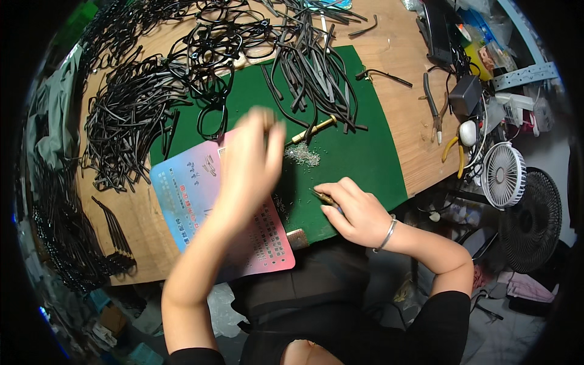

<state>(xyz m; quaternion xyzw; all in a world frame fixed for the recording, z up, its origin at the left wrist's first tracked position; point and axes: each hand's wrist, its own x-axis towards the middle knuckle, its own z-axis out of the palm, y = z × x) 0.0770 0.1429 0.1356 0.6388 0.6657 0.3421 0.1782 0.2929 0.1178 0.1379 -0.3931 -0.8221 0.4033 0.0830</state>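
Note:
My left hand [255, 152], smeared by motion, is above the pink and blue printed mat [176, 194] and the green mat [383, 140]; its fingers and anything in them cannot be made out. Resting at the near part of the green mat, my right hand [356, 210] is closed round a slim pointed tool [326, 198] with a brass-coloured body. Beyond it lies a heap of tiny shiny screws [304, 156], with a few scattered toward me. A brass-coloured screwdriver [313, 130] lies just behind the heap. Black eyeglass frames [213, 118] are piled at the far edge.
Dark eyeglass temples lie in a big pile [121, 121] at left and another bunch [316, 73] at the back. Pliers [433, 109], yellow-handled pliers [453, 155], a white fan [504, 174] and cables crowd the right side. A black fan [532, 219] stands beyond.

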